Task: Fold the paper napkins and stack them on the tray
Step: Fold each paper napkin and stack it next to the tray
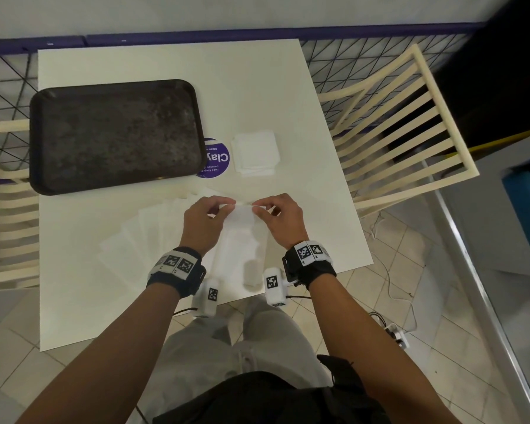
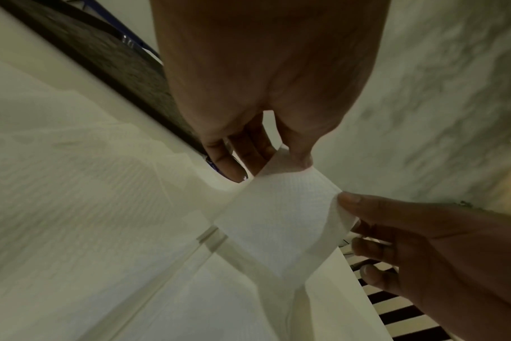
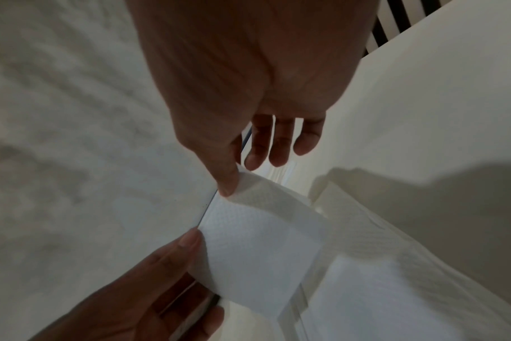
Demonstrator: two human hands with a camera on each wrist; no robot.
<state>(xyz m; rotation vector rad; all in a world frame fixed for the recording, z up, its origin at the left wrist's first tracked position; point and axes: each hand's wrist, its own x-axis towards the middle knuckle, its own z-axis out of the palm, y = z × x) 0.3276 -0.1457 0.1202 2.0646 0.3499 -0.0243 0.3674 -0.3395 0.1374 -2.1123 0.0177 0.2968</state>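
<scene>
Near the table's (image 1: 288, 87) front edge, the left hand (image 1: 203, 221) and right hand (image 1: 283, 220) each pinch a far corner of one napkin (image 1: 242, 237), mid-fold; next, corners should meet before creasing.

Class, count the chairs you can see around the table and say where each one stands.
2: one cream slatted chair at the table's right side, one chair at its left side, partly cut off by the frame. Others may be out of view.

Both hands (image 3: 219, 207) pinch napkin (image 3: 257, 249) top edge.
</scene>
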